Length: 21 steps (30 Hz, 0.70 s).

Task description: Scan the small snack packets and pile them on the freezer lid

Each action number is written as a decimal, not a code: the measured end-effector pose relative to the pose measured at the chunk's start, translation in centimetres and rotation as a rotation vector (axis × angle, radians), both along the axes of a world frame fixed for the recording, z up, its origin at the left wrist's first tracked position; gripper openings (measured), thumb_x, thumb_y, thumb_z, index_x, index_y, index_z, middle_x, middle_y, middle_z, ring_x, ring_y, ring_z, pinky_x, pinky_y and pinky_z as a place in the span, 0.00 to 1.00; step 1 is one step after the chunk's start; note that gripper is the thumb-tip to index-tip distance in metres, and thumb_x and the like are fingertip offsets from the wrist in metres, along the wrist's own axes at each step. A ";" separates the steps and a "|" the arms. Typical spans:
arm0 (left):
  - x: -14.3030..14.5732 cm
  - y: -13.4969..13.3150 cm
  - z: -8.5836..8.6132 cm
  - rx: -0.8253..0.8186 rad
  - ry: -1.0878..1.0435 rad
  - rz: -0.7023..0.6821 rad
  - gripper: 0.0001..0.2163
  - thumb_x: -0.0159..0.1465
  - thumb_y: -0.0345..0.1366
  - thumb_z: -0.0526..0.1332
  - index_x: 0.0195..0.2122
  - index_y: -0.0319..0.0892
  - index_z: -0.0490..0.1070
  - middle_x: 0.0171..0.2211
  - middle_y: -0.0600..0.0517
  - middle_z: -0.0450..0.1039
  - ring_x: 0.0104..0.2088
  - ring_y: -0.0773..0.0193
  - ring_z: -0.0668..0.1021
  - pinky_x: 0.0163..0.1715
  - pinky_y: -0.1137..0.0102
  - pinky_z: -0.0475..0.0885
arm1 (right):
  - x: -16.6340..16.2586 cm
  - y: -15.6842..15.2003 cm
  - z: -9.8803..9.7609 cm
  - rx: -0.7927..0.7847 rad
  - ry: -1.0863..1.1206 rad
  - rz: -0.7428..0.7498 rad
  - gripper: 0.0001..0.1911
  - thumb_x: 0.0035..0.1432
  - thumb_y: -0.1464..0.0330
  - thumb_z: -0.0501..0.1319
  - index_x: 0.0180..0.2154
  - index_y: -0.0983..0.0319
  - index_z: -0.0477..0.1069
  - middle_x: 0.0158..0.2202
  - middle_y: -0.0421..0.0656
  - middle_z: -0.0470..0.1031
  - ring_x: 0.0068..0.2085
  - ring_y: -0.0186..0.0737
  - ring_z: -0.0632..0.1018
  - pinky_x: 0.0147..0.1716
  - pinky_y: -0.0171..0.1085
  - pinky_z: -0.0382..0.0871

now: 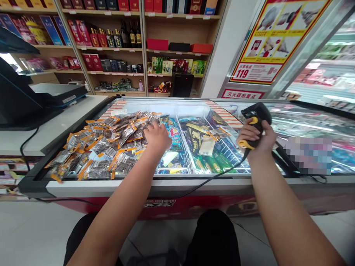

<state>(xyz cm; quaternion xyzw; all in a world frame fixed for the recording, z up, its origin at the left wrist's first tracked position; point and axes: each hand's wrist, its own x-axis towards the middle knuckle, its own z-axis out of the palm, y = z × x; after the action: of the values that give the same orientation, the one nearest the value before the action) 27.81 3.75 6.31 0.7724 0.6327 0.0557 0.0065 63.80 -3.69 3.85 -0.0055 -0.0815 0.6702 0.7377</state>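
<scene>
A heap of small silver and orange snack packets (104, 148) lies on the glass lid of a chest freezer (175, 183). My left hand (156, 137) rests at the heap's right edge, fingers curled onto a packet. My right hand (254, 138) is closed round the handle of a black and yellow barcode scanner (255, 116), held upright above the freezer's right half. The scanner's black cable (211, 178) trails down over the freezer's front edge.
Ice cream packs (200, 143) in white wire baskets show through the glass. A black till screen (12, 92) stands on a white counter (49, 128) at the left. Wooden shelves (139, 50) with boxes and bottles line the back wall. A poster (274, 39) hangs at the right.
</scene>
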 end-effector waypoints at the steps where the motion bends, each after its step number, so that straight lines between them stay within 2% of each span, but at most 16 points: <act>1: -0.1 0.0 -0.2 0.001 0.011 -0.022 0.22 0.72 0.38 0.62 0.66 0.41 0.74 0.71 0.31 0.69 0.65 0.36 0.76 0.61 0.48 0.72 | 0.0 0.1 -0.1 -0.008 -0.055 0.001 0.23 0.53 0.69 0.68 0.50 0.52 0.65 0.20 0.27 0.57 0.13 0.31 0.62 0.12 0.29 0.56; 3: 0.0 -0.1 -0.7 0.053 0.007 -0.084 0.23 0.71 0.31 0.60 0.67 0.43 0.73 0.70 0.31 0.68 0.65 0.35 0.77 0.60 0.48 0.74 | -0.1 0.1 -0.3 -0.027 -0.175 -0.003 0.22 0.55 0.69 0.69 0.50 0.53 0.66 0.21 0.27 0.58 0.15 0.30 0.62 0.14 0.28 0.58; 6: 0.3 0.2 -1.4 0.149 -0.124 -0.183 0.33 0.69 0.22 0.58 0.76 0.42 0.65 0.71 0.28 0.66 0.64 0.37 0.79 0.60 0.51 0.77 | -0.9 -0.3 0.0 -0.050 -0.451 -0.052 0.20 0.58 0.68 0.72 0.49 0.56 0.68 0.22 0.28 0.60 0.18 0.29 0.57 0.17 0.28 0.57; 9: 1.0 1.3 -1.9 0.086 -0.391 -0.239 0.39 0.69 0.23 0.63 0.80 0.35 0.55 0.72 0.24 0.64 0.64 0.40 0.81 0.62 0.55 0.77 | -2.4 -0.8 0.8 -0.066 -0.777 -0.127 0.19 0.59 0.63 0.76 0.46 0.58 0.71 0.24 0.28 0.57 0.22 0.29 0.49 0.19 0.30 0.51; 12: 2.0 2.4 -2.3 -0.036 -0.624 -0.253 0.29 0.72 0.33 0.69 0.71 0.33 0.63 0.63 0.28 0.76 0.63 0.40 0.82 0.61 0.56 0.78 | -4.3 -0.9 1.5 -0.094 -0.944 -0.134 0.21 0.57 0.58 0.76 0.44 0.58 0.72 0.26 0.31 0.58 0.25 0.31 0.51 0.21 0.32 0.52; 14: 2.7 2.8 -2.6 -0.065 -0.749 -0.249 0.20 0.75 0.37 0.66 0.65 0.37 0.67 0.58 0.33 0.81 0.61 0.43 0.83 0.60 0.56 0.79 | -5.7 -0.8 1.8 -0.123 -0.992 -0.101 0.22 0.57 0.56 0.76 0.46 0.57 0.72 0.29 0.34 0.62 0.26 0.32 0.56 0.22 0.32 0.54; 16: 3.2 3.2 -3.1 -0.058 -0.865 -0.242 0.15 0.79 0.37 0.62 0.63 0.40 0.67 0.58 0.36 0.82 0.59 0.46 0.84 0.60 0.57 0.79 | -7.1 -0.6 1.9 -0.141 -1.026 -0.067 0.25 0.57 0.54 0.78 0.48 0.56 0.71 0.32 0.37 0.68 0.27 0.33 0.61 0.22 0.32 0.54; 19: 3.7 3.5 -3.6 -0.097 -0.994 -0.236 0.17 0.80 0.35 0.58 0.67 0.41 0.61 0.57 0.39 0.81 0.53 0.53 0.86 0.56 0.60 0.80 | -9.1 -0.5 1.6 -0.111 -1.081 -0.003 0.32 0.55 0.48 0.80 0.49 0.55 0.70 0.34 0.38 0.74 0.25 0.31 0.63 0.21 0.32 0.52; 21: 4.0 3.7 -3.7 -0.173 -1.044 -0.222 0.21 0.79 0.33 0.58 0.70 0.40 0.57 0.53 0.42 0.82 0.47 0.57 0.86 0.50 0.62 0.81 | -10.3 -0.6 1.2 -0.076 -1.134 0.076 0.33 0.55 0.45 0.80 0.49 0.55 0.69 0.28 0.35 0.72 0.21 0.29 0.61 0.20 0.32 0.51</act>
<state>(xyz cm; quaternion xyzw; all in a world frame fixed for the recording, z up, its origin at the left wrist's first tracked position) 31.77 7.43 2.57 0.7009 0.4620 0.3790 0.3894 53.53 -4.31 5.01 -0.3880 -0.4407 0.5911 0.5531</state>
